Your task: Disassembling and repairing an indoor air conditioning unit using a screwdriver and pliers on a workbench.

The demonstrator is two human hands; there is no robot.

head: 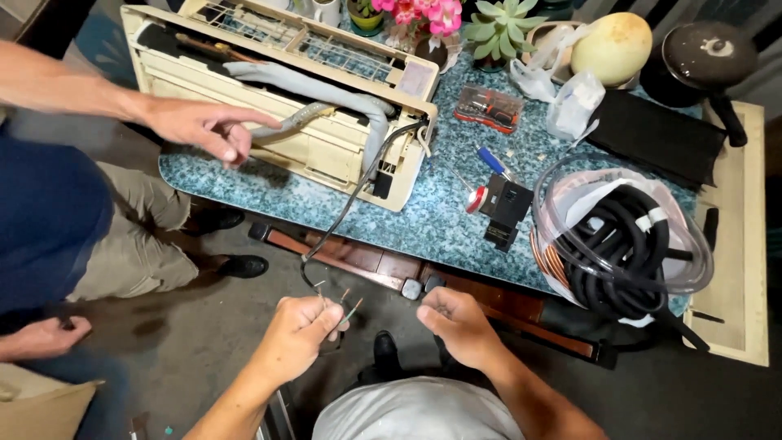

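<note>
Left hand (303, 332): grip closed around the free end of a black cable (352, 200), thumb and fingers pinching it just below the bared wires (349, 308). Several thin wire ends stick up out of the fist; one looks green, the others pale. Right hand (458, 323): grip loosely curled, fingertips drawn together toward the left hand, just beside it but apart. Cannot tell whether it pinches anything.

Cable: runs from the left fist up in a loop, over the edge of the surface (440, 220), and into the end of a cream air-conditioner unit (326, 151) lying opened on the surface. A grey insulated hose (326, 94) lies across the unit's open front.

Another person stands at left: one hand (204, 124) reaches over the unit, fingers at the end of the grey hose; the other hand (41, 336) hangs low by the floor, closed on a small dark item.

On the blue speckled surface, right of the unit: a clear case of screwdriver bits (487, 107), a blue-handled screwdriver (493, 161), a small black box-shaped part (505, 208), and a coil of black hose and clear tubing (627, 236) with copper pipe showing at its edge. At the far edge: pink flowers (423, 12), a succulent (498, 28), a pale round gourd (612, 47).
</note>
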